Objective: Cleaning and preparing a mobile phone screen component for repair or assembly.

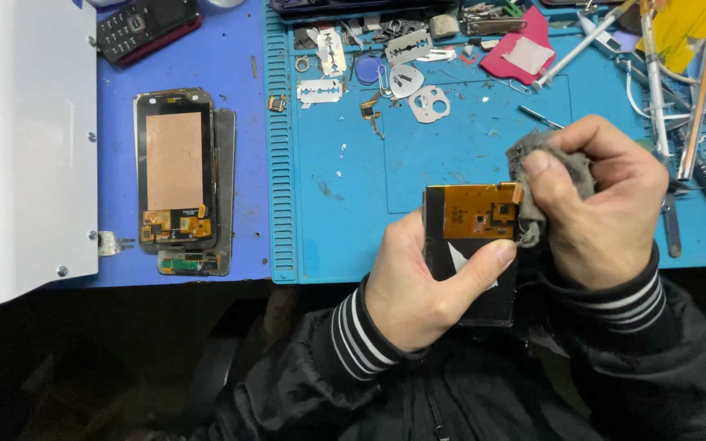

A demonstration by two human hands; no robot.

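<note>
Phone screen panel (471, 245) sits centre frame, gripped by the left hand (418, 282) to steady it — right hand (602, 200) pinches a grey cloth (533, 192) against its upper right edge.

Our left hand (418, 278) curls palm-inward, thumb stretched across to the right, its grip closed. Our right hand (602, 204) sits just beside it, slightly higher, fingers bunched and pinched shut. Both striped cuffs angle in toward our chest.
</note>
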